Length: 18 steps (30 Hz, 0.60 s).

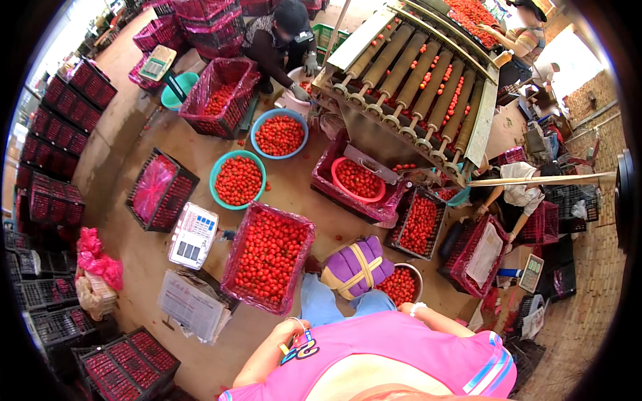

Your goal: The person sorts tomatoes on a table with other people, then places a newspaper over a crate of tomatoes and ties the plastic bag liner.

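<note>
My left hand (pixel 291 327) is low beside my left thigh, near a plastic-lined crate (pixel 251 302) heaped with small red tomatoes (pixel 267 257); its fingers are too small and covered to read. At the near rim of a metal bowl (pixel 420 283) of tomatoes is my right hand (pixel 406 307), wearing a white bracelet. Its fingers are mostly out of sight, so a grip cannot be made out. A purple and yellow bundle (pixel 358 267) bound with straps rests just past my knees, left of the bowl.
A digital scale (pixel 194 235) stands left of the tomato crate. Beyond are a teal basin (pixel 215 175), a blue basin (pixel 306 137) and a roller sorting machine (pixel 418 80). A gloved co-worker (pixel 281 50) crouches at the far side; another person (pixel 525 184) leans over a crate at right.
</note>
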Each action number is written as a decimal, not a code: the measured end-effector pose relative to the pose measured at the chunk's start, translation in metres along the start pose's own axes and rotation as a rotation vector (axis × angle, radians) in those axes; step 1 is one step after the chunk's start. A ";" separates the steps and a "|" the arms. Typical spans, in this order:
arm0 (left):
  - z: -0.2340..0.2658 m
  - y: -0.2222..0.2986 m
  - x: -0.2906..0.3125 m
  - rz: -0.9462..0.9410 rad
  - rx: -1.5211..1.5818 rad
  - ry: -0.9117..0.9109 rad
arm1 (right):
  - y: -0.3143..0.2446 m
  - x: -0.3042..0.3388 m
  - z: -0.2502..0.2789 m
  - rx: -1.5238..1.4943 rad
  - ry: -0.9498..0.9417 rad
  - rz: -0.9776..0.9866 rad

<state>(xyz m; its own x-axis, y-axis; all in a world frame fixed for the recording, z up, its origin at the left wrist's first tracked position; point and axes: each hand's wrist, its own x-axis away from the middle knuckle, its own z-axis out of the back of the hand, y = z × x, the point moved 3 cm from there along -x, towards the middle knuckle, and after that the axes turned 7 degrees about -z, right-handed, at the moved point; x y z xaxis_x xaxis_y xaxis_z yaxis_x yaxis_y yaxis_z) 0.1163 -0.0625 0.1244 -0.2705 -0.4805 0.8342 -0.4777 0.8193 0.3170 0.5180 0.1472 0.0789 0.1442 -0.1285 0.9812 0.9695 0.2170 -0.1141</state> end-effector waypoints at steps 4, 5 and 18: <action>0.021 0.007 -0.026 0.192 -0.406 -0.160 | -0.027 0.007 0.034 0.111 0.071 -0.028; 0.033 -0.012 -0.053 0.192 -0.739 -0.331 | -0.029 0.005 0.039 0.126 0.031 -0.077; 0.076 0.139 -0.245 -0.331 -1.130 0.275 | -0.045 -0.129 0.178 -0.087 0.574 0.284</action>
<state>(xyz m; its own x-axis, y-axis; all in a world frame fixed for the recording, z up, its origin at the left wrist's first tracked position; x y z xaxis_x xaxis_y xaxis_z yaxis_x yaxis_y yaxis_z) 0.0522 0.1453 -0.0705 -0.0208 -0.7484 0.6630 0.5473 0.5464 0.6340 0.4204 0.3263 -0.0151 0.4577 -0.5795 0.6743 0.8868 0.2431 -0.3931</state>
